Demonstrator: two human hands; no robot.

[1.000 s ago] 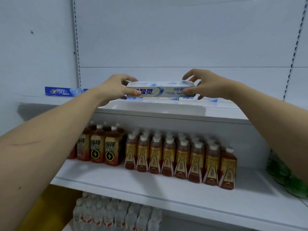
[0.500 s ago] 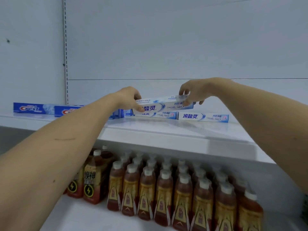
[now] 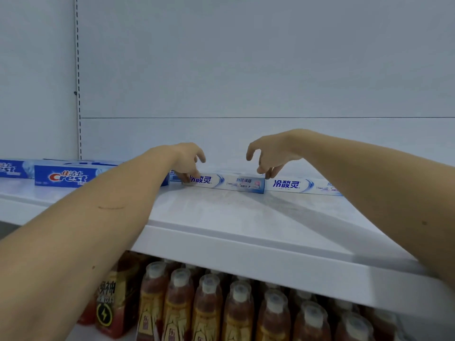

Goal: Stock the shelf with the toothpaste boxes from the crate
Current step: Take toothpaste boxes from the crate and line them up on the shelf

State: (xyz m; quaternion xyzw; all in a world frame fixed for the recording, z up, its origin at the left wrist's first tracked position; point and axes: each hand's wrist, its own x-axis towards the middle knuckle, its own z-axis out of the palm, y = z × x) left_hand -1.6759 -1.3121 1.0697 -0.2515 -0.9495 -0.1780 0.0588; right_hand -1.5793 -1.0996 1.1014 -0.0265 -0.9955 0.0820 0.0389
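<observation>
A white-and-blue toothpaste box [image 3: 234, 183] lies lengthwise at the back of the upper shelf [image 3: 246, 217]. My left hand [image 3: 183, 159] pinches its left end, with fingertips over the front face. My right hand [image 3: 269, 153] arches over its right end; the fingertips touch the top corner and the thumb is lifted clear. A matching box [image 3: 295, 185] lies end to end on its right, partly hidden by my right forearm. Blue Crest boxes [image 3: 66, 177] line the shelf to the left. The crate is out of view.
The upper shelf's front half is bare white board up to its front lip [image 3: 246, 252]. On the shelf below stand rows of amber drink bottles [image 3: 209, 311] and darker bottles with a lightning label [image 3: 108, 303]. A white back panel rises behind the boxes.
The box went from mid-air in both hands down onto the back of the shelf. My right thumb has come off it. The view moved closer and higher.
</observation>
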